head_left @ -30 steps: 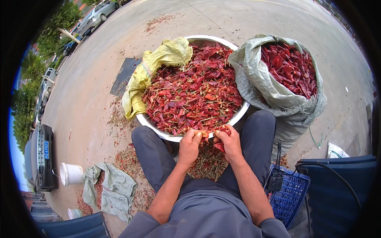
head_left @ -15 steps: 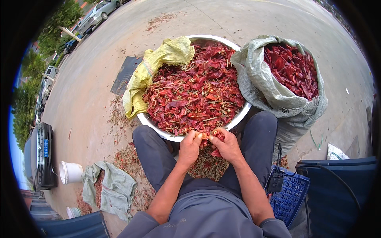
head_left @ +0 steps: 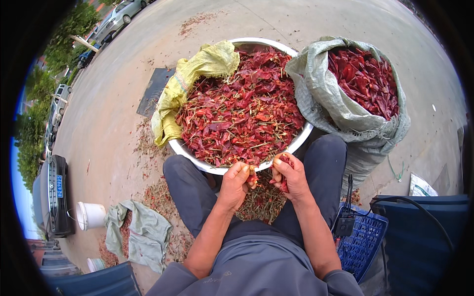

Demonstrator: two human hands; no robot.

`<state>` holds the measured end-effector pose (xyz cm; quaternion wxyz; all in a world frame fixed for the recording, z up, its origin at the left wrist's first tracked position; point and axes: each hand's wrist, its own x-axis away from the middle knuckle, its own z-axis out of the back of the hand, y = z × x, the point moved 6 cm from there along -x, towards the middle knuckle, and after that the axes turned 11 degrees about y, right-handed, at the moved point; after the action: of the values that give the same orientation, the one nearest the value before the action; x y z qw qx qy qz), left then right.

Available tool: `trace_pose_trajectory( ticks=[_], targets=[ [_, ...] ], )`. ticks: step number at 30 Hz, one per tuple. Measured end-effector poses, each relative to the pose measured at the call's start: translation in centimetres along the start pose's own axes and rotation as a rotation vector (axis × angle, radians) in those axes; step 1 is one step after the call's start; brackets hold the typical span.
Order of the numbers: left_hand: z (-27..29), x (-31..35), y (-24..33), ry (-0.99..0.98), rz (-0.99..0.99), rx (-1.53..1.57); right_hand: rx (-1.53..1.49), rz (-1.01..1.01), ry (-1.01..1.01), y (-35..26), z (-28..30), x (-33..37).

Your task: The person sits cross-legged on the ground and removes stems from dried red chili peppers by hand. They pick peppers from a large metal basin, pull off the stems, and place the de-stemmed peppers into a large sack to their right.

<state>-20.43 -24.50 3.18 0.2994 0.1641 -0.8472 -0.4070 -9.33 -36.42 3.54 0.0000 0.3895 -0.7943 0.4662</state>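
Between my knees, just at the near rim of a wide white basin (head_left: 194, 161), both hands are closed on bits of dried red chili. My left hand (head_left: 234, 185) pinches a small chili piece (head_left: 253, 178) between thumb and fingers. A little to the right, my right hand (head_left: 292, 176) is curled round several dried chili pieces (head_left: 283, 186), some showing below its fingers. The hands are apart from each other. Dried red chilies (head_left: 242, 113) mixed with pale stems heap the basin, and a yellow woven sack (head_left: 173, 98) drapes over its left side.
A pale woven sack (head_left: 316, 84) full of red chili pods stands right of the basin. Stem litter (head_left: 261, 202) covers the ground between my legs. A blue plastic crate (head_left: 363, 241) sits at my right, a white bucket (head_left: 91, 216) and a green-grey sack (head_left: 148, 237) at my left.
My hands, close together earlier at the basin's rim, have drawn apart. The right hand has moved to the right with chili in it; the left stays nearly in place.
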Motion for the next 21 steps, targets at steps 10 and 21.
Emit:
trace_pose_trajectory(
  ticks=[10, 21],
  targets=[
    [-3.5, -3.5, 4.0, 0.026, -0.838, -1.233, -0.353, 0.114, 0.084, -1.6, 1.7, -0.4],
    [-4.1, -10.4, 5.7, 0.214, -1.07, -1.413, -0.258, 0.123, 0.173, -1.8, 2.2, -0.1]
  ],
)
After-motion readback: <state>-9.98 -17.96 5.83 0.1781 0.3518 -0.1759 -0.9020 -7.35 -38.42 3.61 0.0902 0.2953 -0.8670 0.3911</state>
